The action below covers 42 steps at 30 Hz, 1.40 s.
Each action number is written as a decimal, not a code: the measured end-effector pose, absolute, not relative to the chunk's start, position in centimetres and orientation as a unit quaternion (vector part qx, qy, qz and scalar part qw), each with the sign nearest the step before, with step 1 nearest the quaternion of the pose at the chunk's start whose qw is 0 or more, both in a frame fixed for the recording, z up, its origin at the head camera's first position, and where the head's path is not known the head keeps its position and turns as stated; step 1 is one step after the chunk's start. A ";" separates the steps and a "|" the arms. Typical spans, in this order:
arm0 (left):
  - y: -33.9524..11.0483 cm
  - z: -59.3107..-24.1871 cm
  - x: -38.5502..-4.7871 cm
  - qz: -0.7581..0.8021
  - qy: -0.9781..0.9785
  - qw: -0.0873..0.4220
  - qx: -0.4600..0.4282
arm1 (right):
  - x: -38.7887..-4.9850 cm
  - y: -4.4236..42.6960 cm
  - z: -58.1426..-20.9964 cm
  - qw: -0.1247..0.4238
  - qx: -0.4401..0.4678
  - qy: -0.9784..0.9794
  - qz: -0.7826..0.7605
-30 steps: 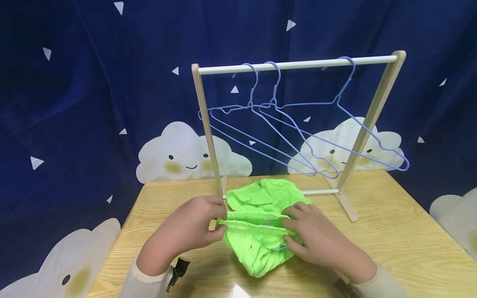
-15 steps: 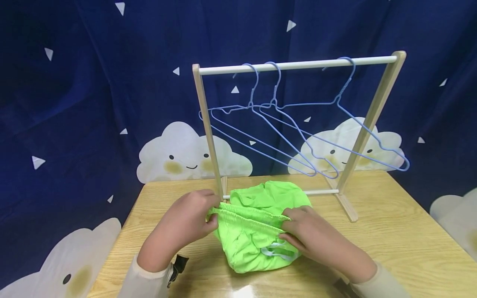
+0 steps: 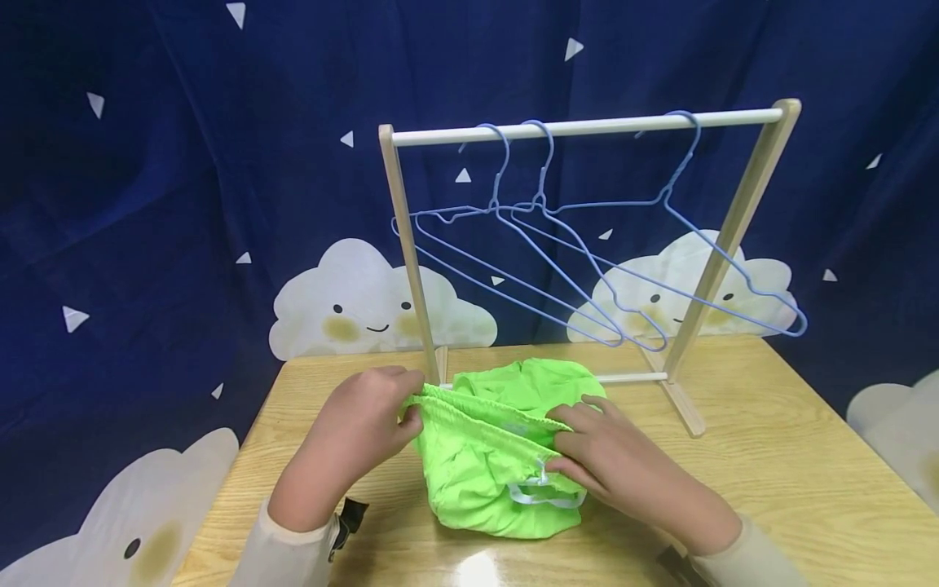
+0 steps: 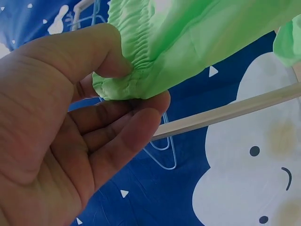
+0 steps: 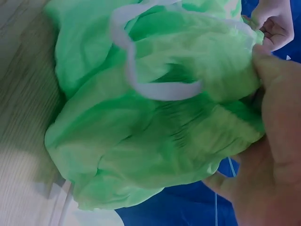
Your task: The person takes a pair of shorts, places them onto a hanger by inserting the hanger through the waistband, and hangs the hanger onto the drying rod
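Bright green shorts (image 3: 499,489) with a gathered elastic waistband and a white drawstring (image 3: 546,495) are held up off the table, their lower part bunched near its surface. My left hand (image 3: 359,436) pinches the left end of the waistband between thumb and fingers, as the left wrist view shows close up. At the right end, my right hand (image 3: 623,461) grips the waistband, thumb on the front near the drawstring; some fingertips are hidden in the cloth. Between the hands the waistband gapes slightly and slants down to the right.
Behind the shorts stands a small wooden clothes rack (image 3: 587,128) with several blue wire hangers (image 3: 543,204) on its white rail. The wooden table (image 3: 778,456) extends to both sides. A dark blue curtain (image 3: 183,204) with clouds hangs behind.
My left hand has moved left and slightly up, stretching the waistband taut and tilting it. The front of the shorts has turned, bringing the white drawstring into view. My right hand has shifted only a little.
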State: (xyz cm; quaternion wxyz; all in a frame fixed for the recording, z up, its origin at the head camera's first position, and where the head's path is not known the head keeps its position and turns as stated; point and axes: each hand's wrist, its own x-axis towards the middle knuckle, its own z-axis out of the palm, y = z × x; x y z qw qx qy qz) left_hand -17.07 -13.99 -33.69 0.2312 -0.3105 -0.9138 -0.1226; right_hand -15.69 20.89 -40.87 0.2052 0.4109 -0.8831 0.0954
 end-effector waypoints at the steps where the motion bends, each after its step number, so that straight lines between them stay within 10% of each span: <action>1: -14.1 -33.7 -17.1 -0.123 -0.913 0.235 -0.309 | -15.7 20.9 -40.9 0.208 0.416 -0.880 0.098; 42: -16.6 -33.7 -18.3 -0.159 -0.933 0.198 -0.256 | -16.7 25.0 -38.4 0.204 0.337 -0.907 0.148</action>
